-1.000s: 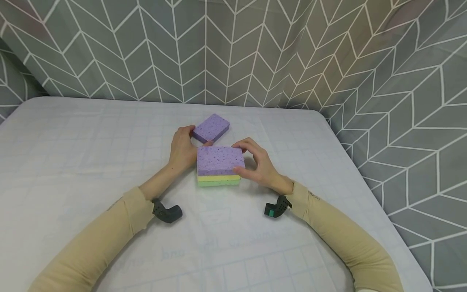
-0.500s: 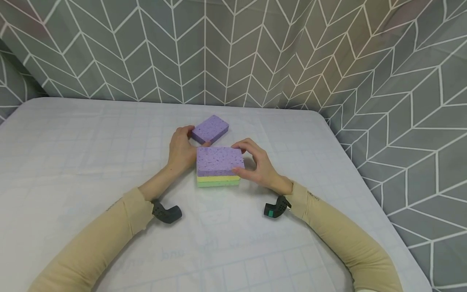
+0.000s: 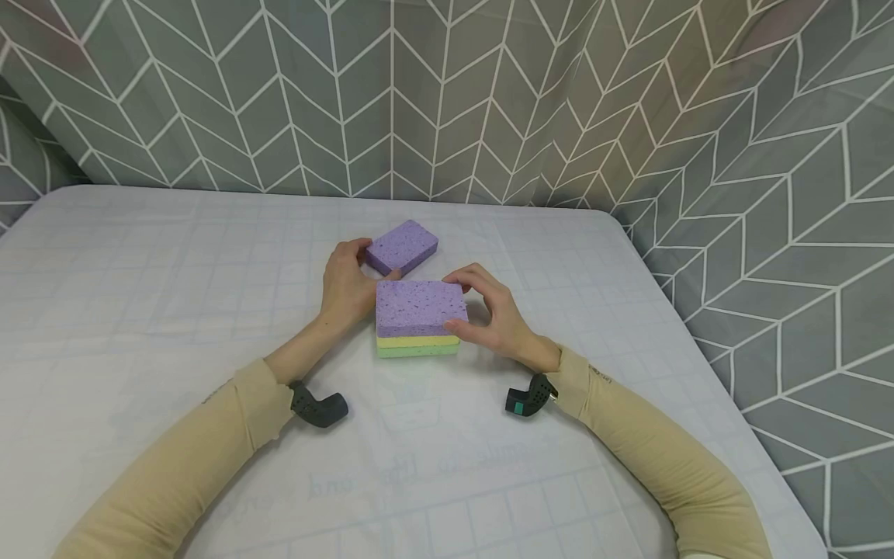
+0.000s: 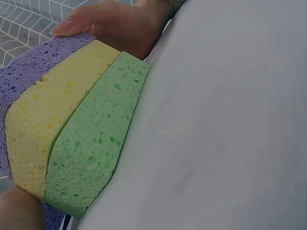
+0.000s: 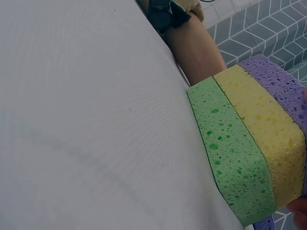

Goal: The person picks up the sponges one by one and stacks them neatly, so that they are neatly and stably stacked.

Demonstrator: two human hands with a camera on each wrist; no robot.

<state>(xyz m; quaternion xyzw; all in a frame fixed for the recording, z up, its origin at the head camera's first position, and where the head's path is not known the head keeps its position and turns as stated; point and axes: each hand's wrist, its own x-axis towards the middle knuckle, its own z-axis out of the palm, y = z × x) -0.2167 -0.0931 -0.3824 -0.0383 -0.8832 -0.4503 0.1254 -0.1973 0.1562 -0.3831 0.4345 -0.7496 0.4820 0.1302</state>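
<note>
Three sponges form a stack on the table: a green sponge (image 4: pixel 96 134) at the bottom, a yellow sponge (image 5: pixel 268 129) in the middle and a purple sponge (image 3: pixel 419 307) on top. My right hand (image 3: pixel 497 318) grips the right end of the top purple sponge, thumb at the near side and fingers at the far side. Just behind the stack, a second purple sponge (image 3: pixel 403 247) lies at an angle. My left hand (image 3: pixel 344 283) holds its left end between thumb and fingers. The left palm is partly hidden behind the stack in the wrist views.
A white cloth with faint printed lines covers the table (image 3: pixel 209 248). Grey curtain (image 3: pixel 363 101) with white chevron lines hangs behind and to the right. Dark wrist cameras (image 3: pixel 320 407) sit at both sleeve cuffs, close above the cloth.
The second purple sponge and my left hand have shifted very slightly left. The stack and my right hand stay nearly where they were.
</note>
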